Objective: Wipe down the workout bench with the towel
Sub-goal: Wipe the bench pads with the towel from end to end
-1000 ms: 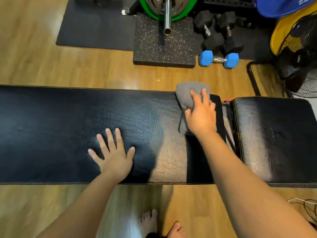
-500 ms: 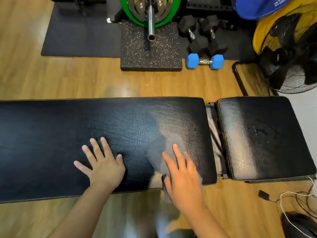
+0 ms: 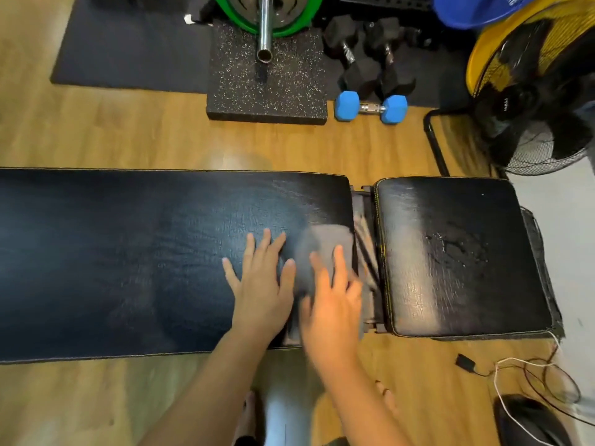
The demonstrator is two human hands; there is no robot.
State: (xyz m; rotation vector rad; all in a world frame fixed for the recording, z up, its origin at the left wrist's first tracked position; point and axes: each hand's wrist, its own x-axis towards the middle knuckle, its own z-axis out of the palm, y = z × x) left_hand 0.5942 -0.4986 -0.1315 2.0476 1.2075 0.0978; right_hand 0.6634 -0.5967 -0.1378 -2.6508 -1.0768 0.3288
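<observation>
The black padded workout bench [image 3: 128, 252] lies across the view, its long back pad on the left and a shorter seat pad [image 3: 457, 252] on the right, with a narrow gap between them. A grey towel [image 3: 322, 243] lies at the right end of the long pad, blurred by motion. My right hand [image 3: 331, 300] presses flat on the towel's near part. Just left of the towel, my left hand [image 3: 260, 281] rests flat on the pad with fingers spread, holding nothing. Wet marks show on the seat pad.
Beyond the bench stand a speckled rubber block [image 3: 267, 88] under a barbell end, a blue dumbbell [image 3: 370, 107], black dumbbells [image 3: 370, 62] and a yellow-rimmed floor fan [image 3: 531, 85]. Cables [image 3: 521, 378] lie on the wooden floor at the near right. My bare feet show below.
My right hand swept the towel from the pad's far edge to its near edge, then to the right end by the gap. My left hand slid right along the pad.
</observation>
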